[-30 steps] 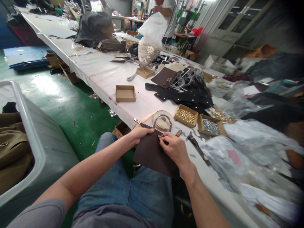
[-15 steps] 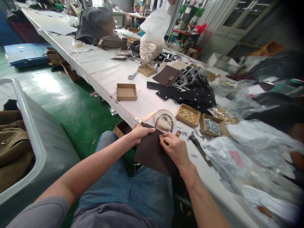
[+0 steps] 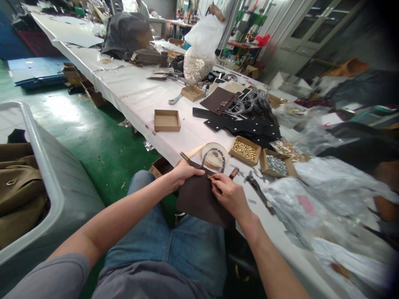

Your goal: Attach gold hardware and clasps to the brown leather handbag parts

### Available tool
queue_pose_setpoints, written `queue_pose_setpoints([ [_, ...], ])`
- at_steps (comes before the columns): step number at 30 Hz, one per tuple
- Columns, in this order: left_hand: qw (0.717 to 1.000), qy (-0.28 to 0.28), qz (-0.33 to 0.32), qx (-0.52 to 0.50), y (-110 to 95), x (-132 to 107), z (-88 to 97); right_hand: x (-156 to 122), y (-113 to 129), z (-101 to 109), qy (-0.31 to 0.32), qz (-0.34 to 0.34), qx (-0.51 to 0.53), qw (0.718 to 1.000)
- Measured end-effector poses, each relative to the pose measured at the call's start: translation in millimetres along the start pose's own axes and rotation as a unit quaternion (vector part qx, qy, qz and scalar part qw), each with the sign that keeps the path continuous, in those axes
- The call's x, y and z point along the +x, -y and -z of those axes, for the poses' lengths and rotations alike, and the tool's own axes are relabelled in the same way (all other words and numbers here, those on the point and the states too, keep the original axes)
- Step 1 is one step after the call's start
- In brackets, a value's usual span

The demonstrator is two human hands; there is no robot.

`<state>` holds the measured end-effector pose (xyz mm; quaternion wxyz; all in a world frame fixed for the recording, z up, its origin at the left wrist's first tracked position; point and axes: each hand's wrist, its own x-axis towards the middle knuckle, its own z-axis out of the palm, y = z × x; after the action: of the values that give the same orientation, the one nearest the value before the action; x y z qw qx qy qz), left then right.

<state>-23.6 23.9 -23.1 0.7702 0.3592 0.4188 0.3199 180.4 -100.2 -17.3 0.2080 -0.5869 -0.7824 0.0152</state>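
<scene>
Your left hand [image 3: 186, 171] has its thumb on top of the brown panel [image 3: 195, 197]; the other fingers go underneath, hidden, so can't tell how they're spread. Your right hand [image 3: 227, 191] covers part of the panel's right side, and its lower fingers curl out of sight. The small gold metal piece [image 3: 210, 176] is partly blocked by your right fingertips, its shape too small to read. Bin [image 3: 56, 178] at left is cut off by the view's edge; plastic bags [image 3: 336, 207] at far right are blurry.

Counts: one panel in hand, one arched handle [image 3: 213, 150] at its top edge, two strap ends, left one [image 3: 184, 156] with a metal plate, right one [image 3: 234, 172] lighter brown. Four small cardboard boxes on the table [image 3: 134, 93]: one [image 3: 245, 150] with gold bits, one [image 3: 277, 164] with silver bits, two [image 3: 167, 121] [image 3: 192, 93] farther off. One round roll [image 3: 206, 145] behind the handle, one dark tool [image 3: 261, 194] to your right.

Panel sits above your lap, tilted, between both hands: left thumb and hidden fingers clamp its upper left, near the handle's base. Right thumb and forefinger are pinched on the gold piece, against the panel's upper part, just right of the left thumb.
</scene>
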Motion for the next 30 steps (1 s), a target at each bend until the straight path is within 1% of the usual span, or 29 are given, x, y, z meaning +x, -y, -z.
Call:
queue_pose_setpoints([
  [1, 1.000, -0.002, -0.003, 0.009, 2, 1, 0.5, 0, -2, 0, -0.005, -0.001, 0.011, 1.000],
  [4, 0.999, -0.007, 0.023, 0.027, 5, 5, 1.5, 2, -8, -2, -0.017, 0.009, 0.041, 0.999],
  [6, 0.999, -0.008, 0.027, 0.027, 6, 6, 1.4, 4, -10, -2, -0.019, 0.019, 0.047, 0.999],
  [9, 1.000, -0.003, 0.011, 0.022, 7, 6, 1.4, 5, -11, -1, -0.017, 0.023, 0.047, 0.998],
  [14, 0.999, 0.000, 0.039, 0.008, 13, 6, 5.4, 4, -10, -3, 0.002, 0.018, 0.037, 0.999],
  [18, 1.000, 0.004, 0.025, -0.004, 12, 5, 6.2, 6, -9, -4, 0.012, 0.010, 0.026, 1.000],
  [24, 1.000, -0.002, 0.021, -0.002, 13, 9, 8.0, 3, -3, -2, 0.009, 0.012, 0.014, 1.000],
  [27, 1.000, -0.001, -0.006, 0.009, 14, 8, 8.4, -2, 4, 0, 0.021, 0.016, -0.002, 1.000],
  [30, 0.994, -0.007, -0.069, 0.083, 14, 5, 7.7, -5, 9, 4, 0.042, 0.011, -0.018, 0.999],
])
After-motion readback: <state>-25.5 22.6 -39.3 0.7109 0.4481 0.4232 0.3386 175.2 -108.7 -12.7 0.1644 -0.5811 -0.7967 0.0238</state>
